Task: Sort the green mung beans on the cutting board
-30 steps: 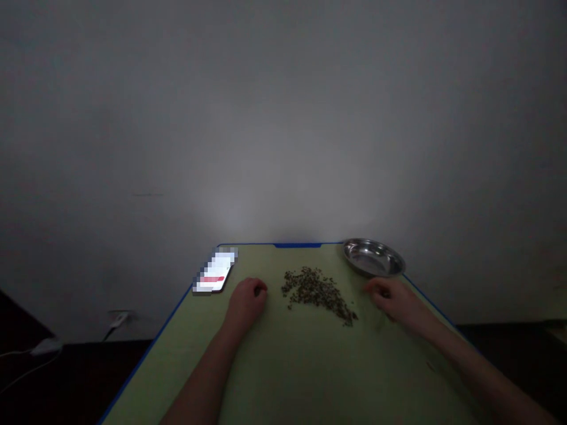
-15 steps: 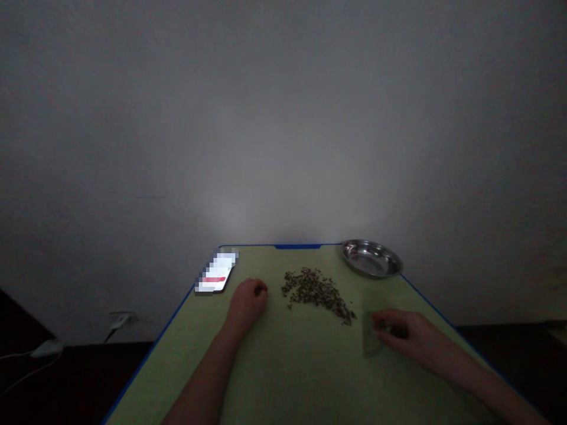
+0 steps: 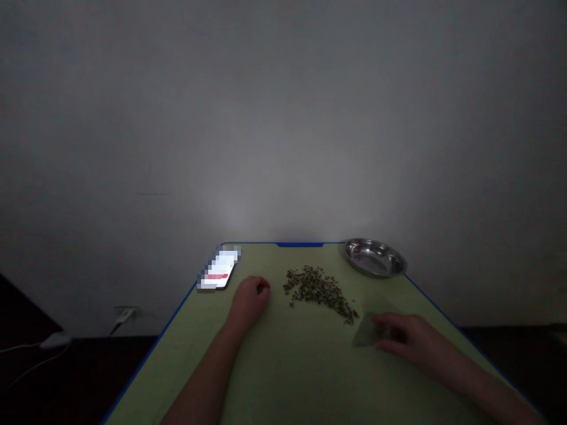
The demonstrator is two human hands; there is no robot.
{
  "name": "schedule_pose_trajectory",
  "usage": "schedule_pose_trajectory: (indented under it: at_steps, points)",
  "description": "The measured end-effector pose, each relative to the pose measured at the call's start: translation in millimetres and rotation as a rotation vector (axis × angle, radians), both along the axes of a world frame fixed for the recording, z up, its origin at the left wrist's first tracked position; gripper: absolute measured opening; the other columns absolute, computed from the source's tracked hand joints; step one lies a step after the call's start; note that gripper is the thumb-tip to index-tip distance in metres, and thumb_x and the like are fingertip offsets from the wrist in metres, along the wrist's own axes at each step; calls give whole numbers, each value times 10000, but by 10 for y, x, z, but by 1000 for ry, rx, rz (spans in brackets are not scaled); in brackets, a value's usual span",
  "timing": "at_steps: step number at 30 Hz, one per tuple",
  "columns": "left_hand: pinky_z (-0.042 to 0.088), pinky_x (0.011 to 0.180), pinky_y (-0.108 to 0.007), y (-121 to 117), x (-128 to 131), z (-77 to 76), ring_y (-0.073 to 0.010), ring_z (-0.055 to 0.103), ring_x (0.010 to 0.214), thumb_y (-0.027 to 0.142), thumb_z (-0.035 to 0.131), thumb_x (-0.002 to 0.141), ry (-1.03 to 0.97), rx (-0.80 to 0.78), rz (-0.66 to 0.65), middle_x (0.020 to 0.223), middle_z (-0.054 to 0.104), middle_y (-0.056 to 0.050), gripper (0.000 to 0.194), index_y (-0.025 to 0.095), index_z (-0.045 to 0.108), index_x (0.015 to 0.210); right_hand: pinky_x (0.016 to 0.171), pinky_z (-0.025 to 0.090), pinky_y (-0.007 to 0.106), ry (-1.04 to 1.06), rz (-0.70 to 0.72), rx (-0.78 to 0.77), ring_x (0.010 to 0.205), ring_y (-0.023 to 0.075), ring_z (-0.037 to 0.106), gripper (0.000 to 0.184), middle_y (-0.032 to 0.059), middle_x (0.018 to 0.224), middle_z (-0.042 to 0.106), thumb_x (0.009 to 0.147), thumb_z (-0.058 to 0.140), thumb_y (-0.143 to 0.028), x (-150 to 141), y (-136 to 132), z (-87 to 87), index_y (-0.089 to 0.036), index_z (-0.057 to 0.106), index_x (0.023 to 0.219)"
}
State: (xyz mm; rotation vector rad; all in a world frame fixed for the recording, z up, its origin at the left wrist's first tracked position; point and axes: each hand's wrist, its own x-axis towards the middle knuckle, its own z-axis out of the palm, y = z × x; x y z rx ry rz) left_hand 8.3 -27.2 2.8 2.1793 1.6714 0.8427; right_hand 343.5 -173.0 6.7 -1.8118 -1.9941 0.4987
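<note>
On the green tabletop [image 3: 283,366] lies a loose, spread-out pile of small dark seeds or bean-like bits [image 3: 319,290]. My left hand [image 3: 250,299] rests to the left of the pile, fingers curled into a loose fist; nothing shows in it, though its palm side is hidden. Right of the pile's near end, my right hand [image 3: 401,335] pinches a thin, greyish-green, see-through piece [image 3: 364,332] between thumb and fingers. That piece looks like a plastic sheet or small bag; dim light and blur hide its exact kind. It is tilted, its lower corner towards the left.
A shiny steel bowl [image 3: 375,258] stands at the table's back right corner. At the back left lies a phone [image 3: 221,270] with a lit screen. The wall [image 3: 283,147] rises behind the table's blue edge. A socket and cables [image 3: 56,339] are at the lower left.
The see-through piece in my right hand has turned from upright to slanted, its lower end swinging left. My left hand keeps its pose. The view has shifted slightly.
</note>
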Motion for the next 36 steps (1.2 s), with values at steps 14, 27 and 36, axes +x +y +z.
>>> schedule_pose_trajectory:
  at_steps: [14, 27, 36]
  points:
    - [419, 793, -293, -18, 3, 29, -167, 565, 840, 115, 489, 761, 13, -8, -4, 848, 640, -64, 169, 147, 653, 784, 700, 478, 307, -431, 204, 227, 796, 226, 676, 291, 78, 867, 730, 877, 437, -159, -380, 454, 78, -215, 704, 978]
    - [412, 804, -296, -17, -8, 32, -169, 563, 870, 96, 499, 751, 16, -21, -4, 868, 640, -75, 168, 138, 656, 793, 666, 421, 279, -461, 219, 240, 792, 223, 667, 260, 74, 857, 729, 921, 452, -234, -693, 953, 203, -200, 706, 879]
    - [411, 797, -294, -18, 1, 27, -167, 557, 854, 111, 504, 760, 14, -23, 8, 867, 639, -65, 161, 150, 656, 795, 693, 414, 261, -454, 194, 254, 806, 196, 653, 234, 55, 865, 721, 924, 468, -263, -693, 1069, 429, -198, 690, 892]
